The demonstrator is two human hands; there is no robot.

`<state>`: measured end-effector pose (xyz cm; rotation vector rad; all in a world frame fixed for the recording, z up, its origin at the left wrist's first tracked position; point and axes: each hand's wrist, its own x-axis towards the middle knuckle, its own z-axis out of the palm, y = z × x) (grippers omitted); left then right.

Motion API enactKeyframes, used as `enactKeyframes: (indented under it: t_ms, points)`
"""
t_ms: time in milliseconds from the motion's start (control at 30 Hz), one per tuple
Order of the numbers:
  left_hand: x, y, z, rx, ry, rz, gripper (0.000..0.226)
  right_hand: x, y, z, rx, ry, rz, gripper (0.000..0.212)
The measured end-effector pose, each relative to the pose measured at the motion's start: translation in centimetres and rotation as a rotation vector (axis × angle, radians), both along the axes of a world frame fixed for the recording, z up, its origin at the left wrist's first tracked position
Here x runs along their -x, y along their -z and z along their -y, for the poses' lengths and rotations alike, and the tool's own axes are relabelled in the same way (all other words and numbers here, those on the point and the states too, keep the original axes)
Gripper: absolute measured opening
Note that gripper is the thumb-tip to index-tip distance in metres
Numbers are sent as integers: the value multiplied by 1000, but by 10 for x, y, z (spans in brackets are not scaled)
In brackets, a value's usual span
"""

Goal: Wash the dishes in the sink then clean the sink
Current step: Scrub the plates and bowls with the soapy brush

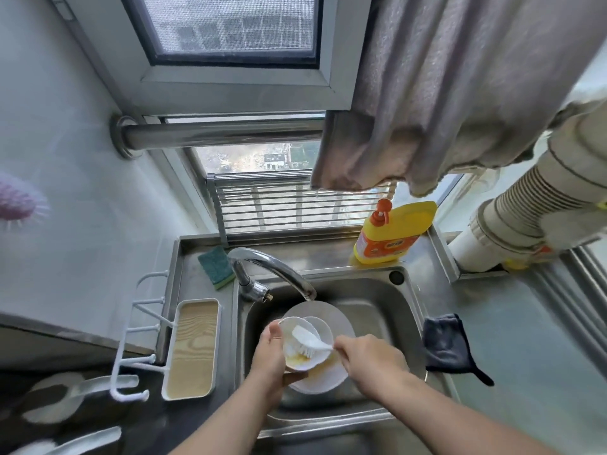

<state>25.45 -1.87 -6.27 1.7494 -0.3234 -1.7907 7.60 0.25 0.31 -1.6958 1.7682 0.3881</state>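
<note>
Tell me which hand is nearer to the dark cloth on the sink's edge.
Right. The right hand holds the brush over the sink, beside the dark cloth. The left hand holds the small bowl, farther away.

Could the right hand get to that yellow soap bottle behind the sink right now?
Probably not at once: the right hand grips the white brush. The path to the yellow bottle looks open otherwise.

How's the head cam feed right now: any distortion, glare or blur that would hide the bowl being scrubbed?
Head view: wide-angle bend curves the window frame and counter edges; daylight from the window, soft glare on the faucet; edges are blurred, as with the pink brush at left; the bowl, white brush, left hand and right hand read fairly clearly.
</note>
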Motion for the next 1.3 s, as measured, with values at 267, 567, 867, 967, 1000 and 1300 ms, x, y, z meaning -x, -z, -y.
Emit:
enactKeyframes:
  t_ms: [267,567,867,967,1000,1300]
  points:
    - [9,6,-4,21,-44,-88,43,-18,-7,-1,39,235,196,28]
    - [22,16,-16,14,-144,-83,40,-13,9,-12,-66,314,329,25]
    - [34,7,-5,115,-114,-52,42,-1,5,-9,-223,553,516,16]
    - [43,6,-14,104,-131,-85,56,3,15,-1,-117,549,505,16]
    - [42,5,-13,96,-112,-87,59,12,17,2,-63,449,405,17]
    - [40,6,-1,88,-95,-18,34,5,15,4,-199,569,557,16]
